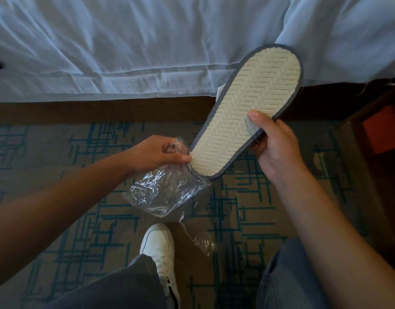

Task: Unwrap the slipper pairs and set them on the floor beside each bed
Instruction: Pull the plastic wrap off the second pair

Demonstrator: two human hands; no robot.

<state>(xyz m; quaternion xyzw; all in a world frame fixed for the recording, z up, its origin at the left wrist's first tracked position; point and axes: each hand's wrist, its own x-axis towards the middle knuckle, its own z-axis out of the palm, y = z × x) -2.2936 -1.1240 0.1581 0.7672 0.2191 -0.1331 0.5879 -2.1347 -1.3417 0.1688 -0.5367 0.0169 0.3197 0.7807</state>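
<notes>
A flat slipper pair shows its cream ribbed sole with a grey rim, held slanted above the carpet in front of the bed. My right hand grips its right edge, thumb on the sole. My left hand pinches the clear plastic wrapper at the slipper's heel end; the crumpled wrapper hangs below, off most of the slipper. Whether one or two slippers are stacked I cannot tell.
The bed with pale blue-white sheets fills the top, its dark wooden base below. Patterned tan and teal carpet covers the floor. My white shoe stands below the wrapper. A dark wooden piece of furniture sits at right.
</notes>
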